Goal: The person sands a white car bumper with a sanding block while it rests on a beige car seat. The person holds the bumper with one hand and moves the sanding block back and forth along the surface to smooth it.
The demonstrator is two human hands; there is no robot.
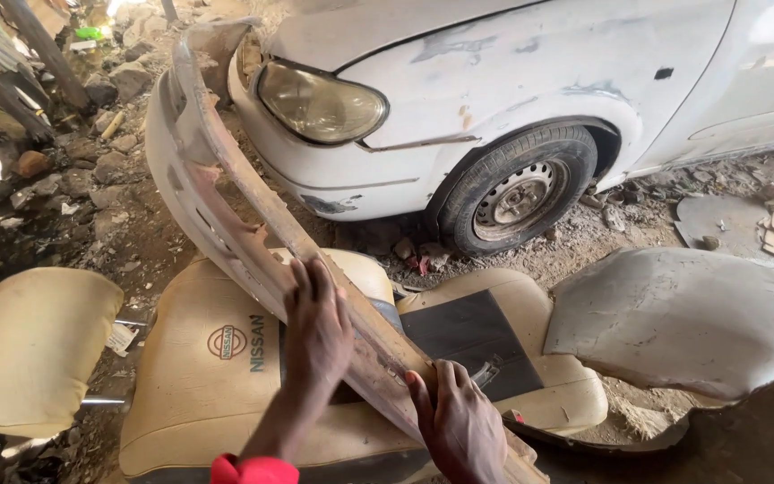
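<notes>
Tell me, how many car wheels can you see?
1. The only wheel in view sits under the white car, right of its headlight and behind the tan seat. Other wheels may lie outside the picture.

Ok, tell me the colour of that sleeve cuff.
Red sleeve cuff, on the left arm; head view.

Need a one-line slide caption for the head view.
Both hands, left hand and right hand, grip a detached bumper over a tan car seat beside a white car.

Outdoor car-repair yard: white car (512, 99), loose bumper (217, 193), rubble-strewn dirt ground (73, 179).
</notes>
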